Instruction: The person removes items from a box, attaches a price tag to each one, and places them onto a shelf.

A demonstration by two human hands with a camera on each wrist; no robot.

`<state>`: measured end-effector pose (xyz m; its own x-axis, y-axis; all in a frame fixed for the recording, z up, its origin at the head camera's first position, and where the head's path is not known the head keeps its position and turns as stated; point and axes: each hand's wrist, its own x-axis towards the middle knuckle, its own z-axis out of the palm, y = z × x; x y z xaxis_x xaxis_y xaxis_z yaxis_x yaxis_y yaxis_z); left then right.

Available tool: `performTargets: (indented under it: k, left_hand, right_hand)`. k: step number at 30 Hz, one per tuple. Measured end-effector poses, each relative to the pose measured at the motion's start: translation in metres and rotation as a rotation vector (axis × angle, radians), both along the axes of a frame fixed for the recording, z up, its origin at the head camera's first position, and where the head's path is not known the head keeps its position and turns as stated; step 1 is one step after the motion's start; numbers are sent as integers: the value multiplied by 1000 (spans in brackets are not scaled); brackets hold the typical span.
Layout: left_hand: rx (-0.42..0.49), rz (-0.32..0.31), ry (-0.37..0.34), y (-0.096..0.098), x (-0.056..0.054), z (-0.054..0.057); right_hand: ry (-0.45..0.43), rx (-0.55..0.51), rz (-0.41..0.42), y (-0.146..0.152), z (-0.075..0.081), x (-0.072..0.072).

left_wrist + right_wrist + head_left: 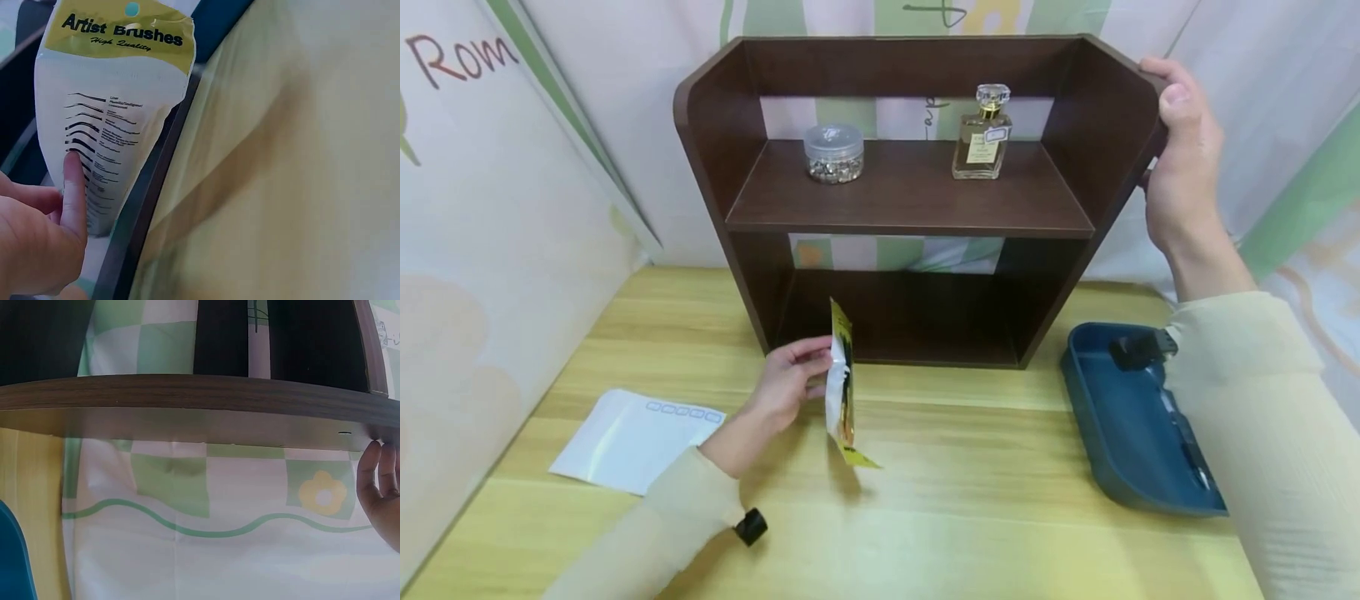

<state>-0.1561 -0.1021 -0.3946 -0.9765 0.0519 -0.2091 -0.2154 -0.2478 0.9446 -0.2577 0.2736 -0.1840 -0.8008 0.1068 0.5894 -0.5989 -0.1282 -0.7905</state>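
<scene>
My left hand (784,382) pinches a packet of artist brushes (840,387) in front of the shelf's lower compartment. The packet stands nearly edge-on in the head view. In the left wrist view, its yellow header reads "Artist Brushes", and a finger lies over the printed stroke chart on white. At the upper right, my right hand (1187,150) grips the side panel of the dark brown shelf (910,231). Its fingertips meet the panel's outer face in the right wrist view. On the upper tier sit a clear jar (834,154) with a lid and a perfume bottle (982,137).
A white sheet (636,437) with small blue-outlined labels lies on the wooden table (955,500) at left. To the right stands a blue tray (1093,417), partly hidden by my right sleeve, with a dark pen-like item inside. Patterned curtains hang behind the shelf.
</scene>
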Motion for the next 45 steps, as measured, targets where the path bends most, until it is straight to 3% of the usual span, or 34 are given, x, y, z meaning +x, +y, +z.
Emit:
performTargets:
  k: [12, 20, 24, 34, 45]
  left_hand:
    - [-205, -4, 88, 4, -71, 5]
    - [-292, -14, 64, 4, -104, 6]
    - [-322, 31, 50, 1, -116, 5]
    - [-482, 148, 95, -7, -126, 2]
    - [-582, 253, 9, 0, -124, -4]
  right_hand:
    - [-5, 22, -37, 6, -2, 4]
    - [-6, 31, -47, 4, -1, 4]
    - [-2, 39, -45, 3, -1, 5]
    - [-7, 36, -38, 0, 0, 3]
    - [-19, 46, -51, 2, -1, 4]
